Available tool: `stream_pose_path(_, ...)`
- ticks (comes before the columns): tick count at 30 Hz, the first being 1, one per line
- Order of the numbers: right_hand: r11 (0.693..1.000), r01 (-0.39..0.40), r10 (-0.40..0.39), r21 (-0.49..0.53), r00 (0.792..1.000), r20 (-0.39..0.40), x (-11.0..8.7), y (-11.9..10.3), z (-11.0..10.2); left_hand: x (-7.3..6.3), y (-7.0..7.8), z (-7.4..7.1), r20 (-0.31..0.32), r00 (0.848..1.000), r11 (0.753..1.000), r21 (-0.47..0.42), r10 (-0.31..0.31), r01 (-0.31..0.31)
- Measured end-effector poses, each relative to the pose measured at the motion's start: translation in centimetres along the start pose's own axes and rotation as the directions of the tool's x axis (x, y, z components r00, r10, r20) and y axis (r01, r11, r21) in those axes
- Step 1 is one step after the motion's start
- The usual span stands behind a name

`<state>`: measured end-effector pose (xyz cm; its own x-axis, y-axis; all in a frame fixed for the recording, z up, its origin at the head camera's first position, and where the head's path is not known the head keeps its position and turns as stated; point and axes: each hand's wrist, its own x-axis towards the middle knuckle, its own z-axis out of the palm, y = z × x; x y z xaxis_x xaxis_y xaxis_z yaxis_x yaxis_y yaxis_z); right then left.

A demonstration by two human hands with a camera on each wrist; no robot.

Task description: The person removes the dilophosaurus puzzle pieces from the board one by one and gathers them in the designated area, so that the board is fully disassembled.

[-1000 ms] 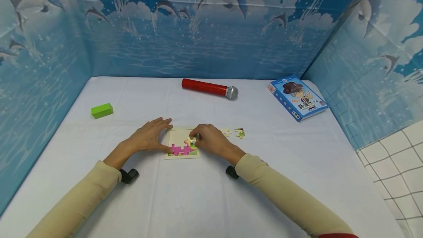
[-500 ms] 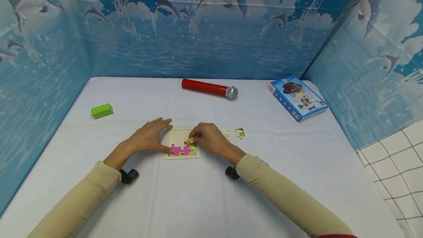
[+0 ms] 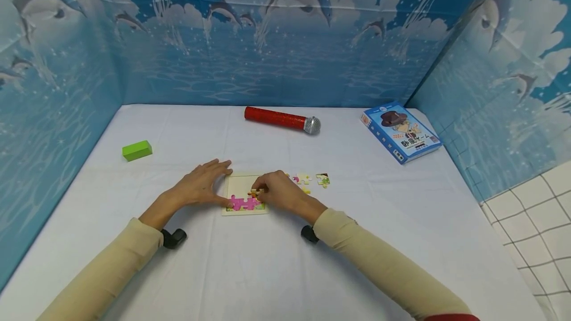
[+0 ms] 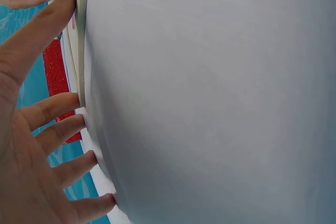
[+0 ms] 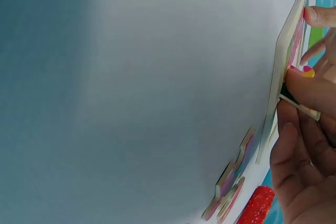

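A pale wooden puzzle tray (image 3: 239,182) lies mid-table, with pink pieces (image 3: 243,204) along its near side. My left hand (image 3: 198,186) spreads at the tray's left end. Its thumb rests over the near left corner, and the index fingertip touches the far left corner; the other fingers reach past the tray in the left wrist view. Over the tray's right part, my right hand (image 3: 282,192) pinches a small jigsaw piece (image 5: 308,109) between thumb and fingers. That piece looks tilted against the tray, partly hidden by the fingertips. Orange and yellow show on it in the head view.
Several loose jigsaw pieces (image 3: 323,180) lie right of the tray. Behind are a red glittery microphone (image 3: 278,118) and, at the back right, a blue game box (image 3: 401,132). A green block (image 3: 137,150) sits at left. Patterned curtains (image 3: 285,63) border the white-covered table.
My right hand has shifted slightly left and nearer with the jigsaw piece, which has turned in its fingers. More loose pieces show beside it. My left hand stays in place.
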<state>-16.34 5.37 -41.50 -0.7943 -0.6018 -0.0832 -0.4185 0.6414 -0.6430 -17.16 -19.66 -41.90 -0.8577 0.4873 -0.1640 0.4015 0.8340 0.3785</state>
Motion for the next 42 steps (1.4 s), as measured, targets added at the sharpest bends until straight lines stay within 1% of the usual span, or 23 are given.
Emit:
stream_pose_path(7,0.996,-0.006,0.002,-0.085,0.999,-0.044,0.2,-0.5,0.1,0.0,0.0,-0.1,-0.001,1.0,1.0,0.002,-0.001,0.001)
stream_pose_path(10,0.995,-0.017,0.011,-0.1,0.998,-0.06,0.2,-0.7,0.1,0.0,0.1,-0.1,-0.003,1.0,1.0,0.002,0.0,0.0)
stream_pose_path(12,0.995,-0.032,0.026,-0.092,0.998,-0.061,0.2,-0.8,0.1,0.0,0.0,0.0,-0.004,1.0,1.0,0.001,-0.001,0.001)
stream_pose_path(17,0.998,-0.07,0.07,-0.002,0.997,-0.036,0.3,-0.5,-0.1,0.0,0.0,0.0,0.0,1.0,1.0,-0.004,-0.003,0.003)
stream_pose_path(20,0.995,-0.074,0.076,0.064,0.997,-0.028,0.2,-0.1,-0.4,-0.1,0.0,0.0,0.004,1.0,1.0,-0.006,-0.005,0.005)
stream_pose_path(22,0.994,-0.06,0.063,0.096,0.998,-0.03,-0.1,0.2,-0.6,0.0,0.0,0.0,0.004,1.0,1.0,-0.004,-0.005,0.005)
stream_pose_path(27,0.988,-0.022,0.032,0.156,0.998,-0.062,-1.3,1.0,-1.7,0.0,0.0,0.0,0.003,1.0,1.0,0.003,0.001,-0.001)
stream_pose_path(29,0.986,-0.027,0.041,0.165,0.996,-0.082,-2.0,1.5,-2.3,0.0,0.0,0.0,0.004,1.0,1.0,0.002,0.003,-0.003)
stream_pose_path(34,0.98,-0.078,0.1,0.185,0.989,-0.112,-4.0,3.3,-3.9,0.0,-0.1,0.0,0.001,1.0,1.0,0.001,0.007,-0.007)
stream_pose_path(41,0.964,-0.194,0.218,0.18,0.968,-0.126,-6.6,5.6,-5.9,0.0,-0.2,-0.1,0.001,1.0,1.0,0.002,0.002,-0.002)
stream_pose_path(42,0.962,-0.202,0.226,0.183,0.966,-0.124,-6.9,5.9,-6.1,0.0,-0.2,-0.1,0.003,1.0,1.0,0.0,0.001,-0.001)
